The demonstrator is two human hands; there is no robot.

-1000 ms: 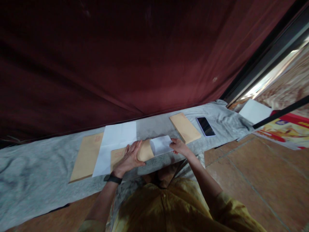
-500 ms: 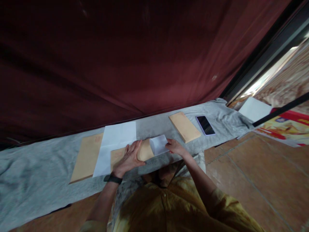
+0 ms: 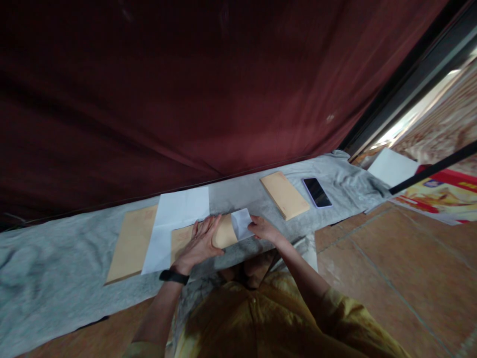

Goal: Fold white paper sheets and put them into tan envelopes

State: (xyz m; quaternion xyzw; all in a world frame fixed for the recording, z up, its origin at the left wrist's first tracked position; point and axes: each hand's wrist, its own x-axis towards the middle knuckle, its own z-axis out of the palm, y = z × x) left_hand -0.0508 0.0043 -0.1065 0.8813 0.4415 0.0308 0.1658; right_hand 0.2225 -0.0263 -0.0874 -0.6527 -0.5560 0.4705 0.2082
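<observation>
A tan paper envelope (image 3: 225, 231) lies across the cloth in front of me, its mouth bulging open toward the right. My left hand (image 3: 201, 242) spans the envelope, thumb at the near edge and fingers over the far side, holding it down. Part of the envelope is hidden under that hand. A folded white paper (image 3: 242, 223) sticks out of the mouth, its left part inside. My right hand (image 3: 262, 227) pinches the paper's outer end, fingers closed. Behind my left hand, a creased white sheet (image 3: 182, 204) lies flat.
More tan envelopes (image 3: 131, 243) lie at the left, partly beside the white sheet. A stack of tan envelopes (image 3: 284, 195) and a phone (image 3: 316, 192) rest at the right on the grey cloth (image 3: 74, 263). A dark red curtain (image 3: 208, 99) hangs behind.
My right hand has moved left with the folded paper, and less of the paper shows outside the envelope. My left hand stays in place on the envelope.
</observation>
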